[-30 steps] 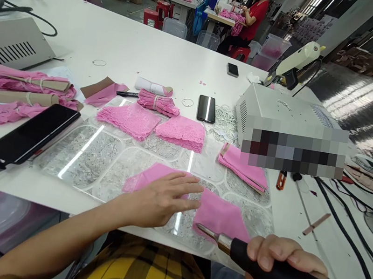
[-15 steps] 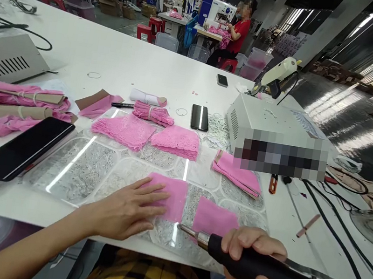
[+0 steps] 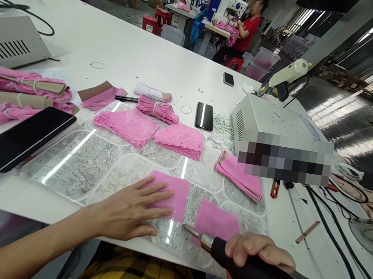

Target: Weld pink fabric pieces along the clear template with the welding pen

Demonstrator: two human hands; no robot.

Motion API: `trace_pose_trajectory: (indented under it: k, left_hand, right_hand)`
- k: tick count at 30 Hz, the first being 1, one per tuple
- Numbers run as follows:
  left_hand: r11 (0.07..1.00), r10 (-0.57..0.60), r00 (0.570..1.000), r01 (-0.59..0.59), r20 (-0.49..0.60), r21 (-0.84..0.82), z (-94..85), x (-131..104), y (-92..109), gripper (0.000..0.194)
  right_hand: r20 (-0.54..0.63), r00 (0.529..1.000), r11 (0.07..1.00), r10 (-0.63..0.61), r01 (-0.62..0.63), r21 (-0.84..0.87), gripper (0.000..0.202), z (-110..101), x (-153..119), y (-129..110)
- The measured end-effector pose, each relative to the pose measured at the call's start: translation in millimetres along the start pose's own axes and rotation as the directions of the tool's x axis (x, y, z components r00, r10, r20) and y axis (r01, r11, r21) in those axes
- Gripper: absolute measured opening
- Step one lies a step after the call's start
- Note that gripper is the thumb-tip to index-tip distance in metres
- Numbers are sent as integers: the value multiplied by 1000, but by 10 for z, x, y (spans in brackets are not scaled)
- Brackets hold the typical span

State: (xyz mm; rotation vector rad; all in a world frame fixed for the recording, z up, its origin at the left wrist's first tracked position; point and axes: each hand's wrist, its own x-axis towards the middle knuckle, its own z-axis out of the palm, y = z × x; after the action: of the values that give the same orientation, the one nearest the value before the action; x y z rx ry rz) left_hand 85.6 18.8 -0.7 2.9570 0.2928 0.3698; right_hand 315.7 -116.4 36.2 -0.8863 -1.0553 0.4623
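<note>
My left hand lies flat with fingers spread, its fingertips on a square piece of pink fabric. This piece rests on a clear, stone-patterned mat. My right hand is wrapped round a thick black-handled tool with a pointed metal tip. The tip is by the lower right corner of the square; whether it touches cannot be made out. Just above the metal nose lies a second pink fabric piece, its lower edge partly hidden by the tool and hand.
Behind the squares sit two pink lace stacks and a folded pink bundle. A grey box stands right, cables beside it. A large black phone is at left. Across the table, a person sits sewing.
The view has shifted slightly, so the background sits a little to the right. Both hands keep nearly the same places by the pink square, with the tool tip still near its lower right corner.
</note>
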Motion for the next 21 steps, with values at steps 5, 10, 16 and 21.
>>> trace_pose_trajectory:
  k: [5,10,16,21]
  left_hand:
    - [1000,5,1000,-5,-27,8,33,-11,4,50]
    - [1000,-6,999,5,-50,-8,42,-6,14,47]
    - [1000,-16,998,15,-69,-8,63,-25,20,46]
    - [1000,-16,996,16,-92,-10,75,-36,28,48]
  right_hand:
    - [-28,999,1000,23,-22,14,20,22,1,-29]
    - [-33,999,999,34,-34,-3,20,33,12,-4]
    - [-17,1000,1000,1,-1,-3,19,85,49,-28]
    - [-24,999,999,41,-40,12,18,90,37,-41]
